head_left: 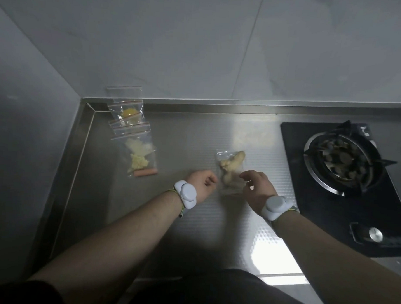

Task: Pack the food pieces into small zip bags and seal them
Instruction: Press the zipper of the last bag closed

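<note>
A clear zip bag [230, 173] holding a pale knobbly food piece lies flat on the steel counter [183, 151] between my hands. My left hand [202, 182] rests just left of the bag with its fingers curled in and nothing visible in them. My right hand [257, 184] hovers at the bag's right edge, fingers bent and apart; whether they touch the bag is unclear. At the back left lie other small bags: one with a yellow piece [128, 113], one with pale crumbly pieces [140, 153] and a pink sausage piece [145, 172].
A black gas hob [344, 161] with a burner and pan support fills the right side; its knob [375, 234] sits near the front. Tiled walls close off the back and left. A raised steel rim [82, 136] runs along the counter's left edge.
</note>
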{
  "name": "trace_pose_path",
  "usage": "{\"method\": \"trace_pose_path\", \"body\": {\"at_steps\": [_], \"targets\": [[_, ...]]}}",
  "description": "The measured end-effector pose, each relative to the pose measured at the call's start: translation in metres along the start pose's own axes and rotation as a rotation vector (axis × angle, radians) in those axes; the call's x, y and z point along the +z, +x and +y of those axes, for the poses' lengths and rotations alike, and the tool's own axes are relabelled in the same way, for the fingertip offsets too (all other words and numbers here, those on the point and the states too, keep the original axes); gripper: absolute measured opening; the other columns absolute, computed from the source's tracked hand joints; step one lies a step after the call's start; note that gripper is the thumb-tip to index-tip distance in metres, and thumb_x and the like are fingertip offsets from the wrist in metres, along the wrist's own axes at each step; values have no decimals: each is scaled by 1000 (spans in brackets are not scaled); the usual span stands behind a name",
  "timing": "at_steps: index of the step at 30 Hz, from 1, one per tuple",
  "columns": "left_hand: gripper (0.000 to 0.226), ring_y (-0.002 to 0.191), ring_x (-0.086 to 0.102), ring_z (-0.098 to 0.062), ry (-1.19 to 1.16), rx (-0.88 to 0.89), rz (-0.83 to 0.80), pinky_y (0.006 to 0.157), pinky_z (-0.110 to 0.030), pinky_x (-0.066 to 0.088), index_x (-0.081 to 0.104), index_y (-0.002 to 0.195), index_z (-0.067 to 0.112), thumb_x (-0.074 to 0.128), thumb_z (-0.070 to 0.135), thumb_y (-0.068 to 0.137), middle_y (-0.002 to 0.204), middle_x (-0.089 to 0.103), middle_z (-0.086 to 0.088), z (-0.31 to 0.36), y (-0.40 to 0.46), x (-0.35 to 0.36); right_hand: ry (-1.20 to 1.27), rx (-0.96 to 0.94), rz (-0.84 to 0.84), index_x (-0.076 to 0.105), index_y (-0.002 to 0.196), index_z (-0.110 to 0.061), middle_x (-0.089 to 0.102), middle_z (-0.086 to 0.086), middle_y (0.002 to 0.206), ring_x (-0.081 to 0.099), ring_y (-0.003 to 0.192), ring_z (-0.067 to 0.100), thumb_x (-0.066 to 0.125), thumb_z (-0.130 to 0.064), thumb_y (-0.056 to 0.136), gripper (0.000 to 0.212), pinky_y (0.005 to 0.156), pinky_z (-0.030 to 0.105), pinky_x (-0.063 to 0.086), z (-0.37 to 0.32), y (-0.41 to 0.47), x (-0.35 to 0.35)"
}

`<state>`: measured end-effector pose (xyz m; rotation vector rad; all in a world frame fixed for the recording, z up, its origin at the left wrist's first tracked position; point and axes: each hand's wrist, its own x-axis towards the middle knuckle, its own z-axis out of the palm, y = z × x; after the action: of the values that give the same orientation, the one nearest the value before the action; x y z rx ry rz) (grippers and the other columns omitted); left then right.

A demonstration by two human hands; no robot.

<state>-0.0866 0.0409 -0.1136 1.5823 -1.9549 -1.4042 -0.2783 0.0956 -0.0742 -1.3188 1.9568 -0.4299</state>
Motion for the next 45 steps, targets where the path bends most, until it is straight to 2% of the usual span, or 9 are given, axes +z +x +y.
{"method": "trace_pose_path", "body": {"at_steps": [5, 10, 14, 18, 25, 33, 36, 40, 45], "targets": [[15, 72, 57, -13, 1, -69, -95, 57, -7, 42, 66, 98, 9, 61, 7, 84, 78, 61, 0, 4, 4, 11, -59, 71, -67, 57, 114, -31, 44, 1, 122, 51, 108, 21, 50, -10, 81, 39, 96, 38, 46, 13, 6, -8], [17, 73, 59, -12, -36, -128, -125, 55, -4, 42, 67, 100, 8, 59, 6, 85, 75, 61, 3, 12, 6, 17, -25, 132, -176, 54, 108, -36, 53, 4, 115, 62, 94, 24, 48, -20, 86, 28, 90, 41, 51, 26, 18, -11], [19, 67, 56, -9, -65, -166, -142, 60, -14, 45, 67, 101, 3, 57, -1, 85, 78, 61, 0, 18, 9, 19, 69, 180, -242, 53, 98, -42, 65, -1, 95, 64, 86, 20, 43, -11, 84, 35, 70, 26, 50, 33, 24, -8], [25, 61, 54, 0, -71, -165, -148, 56, -3, 43, 67, 102, -4, 63, -11, 78, 80, 61, -3, 21, 7, 19, 129, 148, -251, 57, 103, -30, 66, 0, 106, 62, 103, 19, 34, 3, 82, 45, 94, 27, 47, 36, 28, -8], [26, 55, 55, 3, -68, -122, -19, 53, -4, 44, 72, 85, 14, 72, -8, 70, 66, 62, 10, 27, 9, 7, 119, 53, -174, 60, 87, -38, 66, -12, 93, 63, 89, 5, 43, 3, 76, 45, 74, 12, 45, 23, 29, -26], [21, 57, 57, 7, -37, -21, 167, 55, -5, 41, 66, 65, 32, 78, 16, 70, 61, 63, 17, 33, 8, -24, 117, -117, -48, 66, 83, -31, 70, -12, 80, 64, 77, 1, 65, -22, 82, 9, 69, 13, 48, -14, 22, -32], [16, 70, 58, -3, 1, 66, 232, 66, -16, 45, 66, 69, 28, 78, 18, 72, 76, 62, 9, 34, -1, -43, 90, -139, 8, 66, 79, -32, 67, -17, 71, 61, 72, -6, 69, -28, 80, 5, 59, 1, 40, -28, 16, -30], [13, 90, 64, -19, -90, 117, 210, 83, -29, 49, 66, 79, 23, 75, 14, 77, 95, 70, -1, 32, -11, -59, 27, -191, 3, 67, 83, -28, 65, -10, 83, 61, 77, 6, 67, -29, 82, 2, 62, 7, 39, -41, 11, -24], [8, 89, 67, -28, -133, 81, 173, 84, -38, 52, 64, 84, 9, 71, 6, 81, 90, 71, -14, 19, -26, -72, -19, -234, -46, 67, 92, -16, 68, 1, 91, 63, 85, 15, 67, -27, 84, 14, 71, 16, 41, -55, 0, -8]]}}
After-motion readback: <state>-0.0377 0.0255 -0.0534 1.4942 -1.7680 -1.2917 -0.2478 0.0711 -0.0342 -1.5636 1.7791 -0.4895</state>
